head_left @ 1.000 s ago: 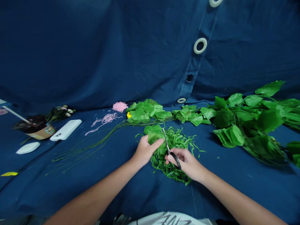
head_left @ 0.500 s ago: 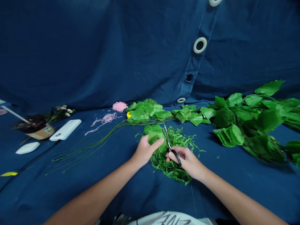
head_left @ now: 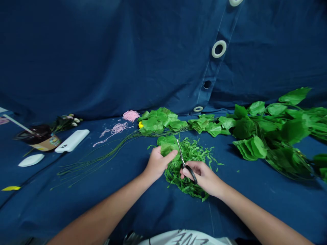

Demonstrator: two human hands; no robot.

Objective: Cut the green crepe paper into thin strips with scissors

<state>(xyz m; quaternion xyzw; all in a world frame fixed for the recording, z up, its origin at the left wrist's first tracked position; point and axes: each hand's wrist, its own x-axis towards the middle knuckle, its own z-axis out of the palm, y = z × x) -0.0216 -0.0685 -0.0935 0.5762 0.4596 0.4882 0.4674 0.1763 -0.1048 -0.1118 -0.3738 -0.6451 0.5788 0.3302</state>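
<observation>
My left hand pinches a green artificial leaf between thumb and fingers. In my right hand is a pair of scissors with black handles, its blades pointing up and away beside the leaf's right edge. The blades look closed together. Below both hands lies a heap of shredded green strips. Whether the leaf is a single piece or a stack, I cannot tell.
Behind the hands lie a pile of green leaves and thin green stems. Leafy vines cover the right side. Pink shreds, a white power bank-like block and a dark cup with a straw sit leftward.
The scissor blades have gone from slightly apart to closed beside the leaf. Both hands stay in nearly the same place.
</observation>
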